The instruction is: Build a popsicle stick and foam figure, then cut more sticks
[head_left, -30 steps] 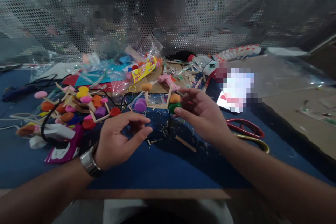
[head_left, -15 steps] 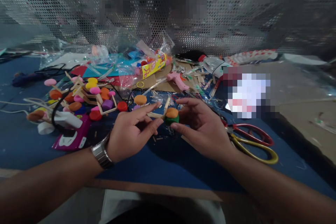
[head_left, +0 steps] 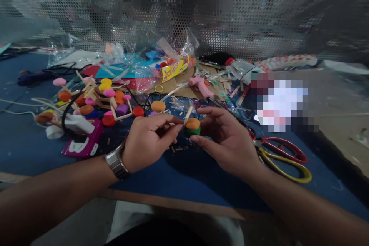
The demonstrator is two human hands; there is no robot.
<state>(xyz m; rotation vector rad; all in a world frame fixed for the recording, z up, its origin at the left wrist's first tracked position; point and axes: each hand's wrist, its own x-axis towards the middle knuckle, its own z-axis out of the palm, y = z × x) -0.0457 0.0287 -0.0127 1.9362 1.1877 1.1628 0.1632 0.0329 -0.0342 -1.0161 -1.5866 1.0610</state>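
Observation:
My left hand [head_left: 151, 140], with a metal watch on the wrist, is closed in a pinch on a thin wooden stick [head_left: 188, 115]. The stick leans upward beside an orange rounded piece [head_left: 192, 123], which looks like clay or foam. That piece sits on a green bottle cap [head_left: 195, 130]. Thumb and curled fingers of my right hand [head_left: 227, 138] hold the green cap from the right. Whether the stick touches the orange piece I cannot tell. Behind my left hand lies another orange rounded piece [head_left: 158, 106].
Left stand a cluster of wooden sticks with coloured caps and rounded pieces [head_left: 99, 98] and a purple power strip [head_left: 86, 142]. A pink glue gun [head_left: 201, 85] lies behind my hands. Scissors [head_left: 285, 161] and a blurred bright screen [head_left: 284, 100] lie right. A perforated panel [head_left: 173, 11] closes the back.
The view has shifted slightly. My left fingers have drawn together in a tighter pinch by the stick, close to the orange piece. My right hand keeps its hold on the green cap.

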